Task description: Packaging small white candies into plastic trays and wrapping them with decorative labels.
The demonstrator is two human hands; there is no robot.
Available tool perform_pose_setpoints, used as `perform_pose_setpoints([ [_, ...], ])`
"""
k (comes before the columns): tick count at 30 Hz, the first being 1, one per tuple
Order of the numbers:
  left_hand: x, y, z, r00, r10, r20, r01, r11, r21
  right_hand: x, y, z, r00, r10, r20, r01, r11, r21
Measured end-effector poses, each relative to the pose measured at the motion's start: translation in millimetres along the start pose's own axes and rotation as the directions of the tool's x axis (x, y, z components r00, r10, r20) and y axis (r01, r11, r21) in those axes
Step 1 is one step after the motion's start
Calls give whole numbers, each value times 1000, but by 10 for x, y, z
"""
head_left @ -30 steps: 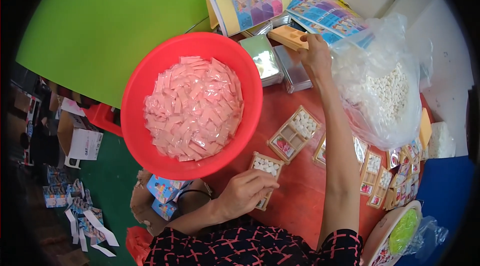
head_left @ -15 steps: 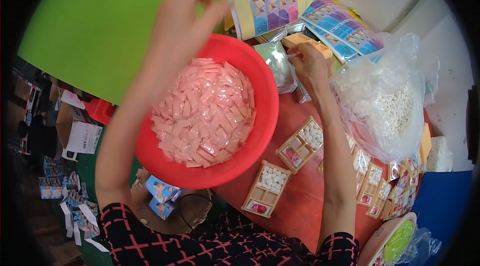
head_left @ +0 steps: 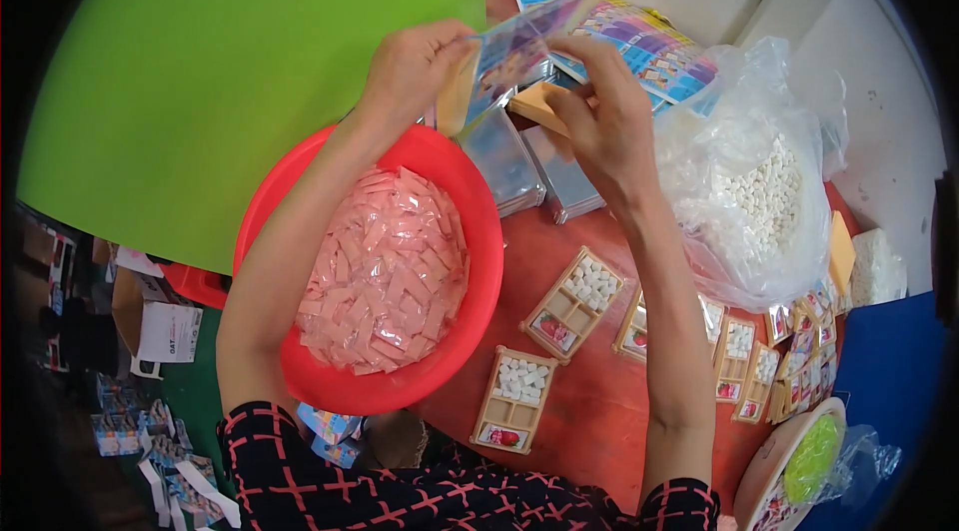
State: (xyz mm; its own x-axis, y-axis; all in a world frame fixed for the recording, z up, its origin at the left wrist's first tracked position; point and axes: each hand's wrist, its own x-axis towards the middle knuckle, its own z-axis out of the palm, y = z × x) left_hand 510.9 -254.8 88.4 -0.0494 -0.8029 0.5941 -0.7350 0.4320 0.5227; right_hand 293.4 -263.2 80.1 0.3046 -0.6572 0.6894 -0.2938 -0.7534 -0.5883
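The left hand (head_left: 412, 71) has its fingers (head_left: 455, 35) pressed together on the near left edge of a printed sheet (head_left: 507, 53), which stands tilted between the two hands and reaches up and away past the right fingers, while the right hand (head_left: 619, 126) holds thumb and forefinger spread, though blur makes it hard to say whether the forefinger touches the sheet. An orange tray (head_left: 535, 105) lies just beside the right thumb, below the sheet; nearer the body than the left fingers sits a red basin (head_left: 485, 271) of pink packets (head_left: 390, 266), and two compartment trays (head_left: 574, 304) lie well below the right fingers on the red surface (head_left: 599, 401).
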Motion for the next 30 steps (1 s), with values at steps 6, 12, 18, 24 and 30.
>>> perform_pose_setpoints([
  [6,-244,428,-102,999,-52,9,53,979,-195,296,-104,215,983,-184,22,183,983,26],
  [12,-382,664,-125,993,-118,-33,94,907,-411,115,-140,59,990,-114,82,85,952,295],
  [18,-418,713,-106,995,86,-41,-90,990,-108,35,-183,-47,989,103,104,-140,874,466],
  [24,-514,822,-59,999,32,-13,-33,994,-105,-99,-226,-165,997,-8,81,-11,971,237],
  [30,-505,1044,25,909,382,-168,-299,876,379,-156,-217,-217,1000,-25,18,22,986,168],
])
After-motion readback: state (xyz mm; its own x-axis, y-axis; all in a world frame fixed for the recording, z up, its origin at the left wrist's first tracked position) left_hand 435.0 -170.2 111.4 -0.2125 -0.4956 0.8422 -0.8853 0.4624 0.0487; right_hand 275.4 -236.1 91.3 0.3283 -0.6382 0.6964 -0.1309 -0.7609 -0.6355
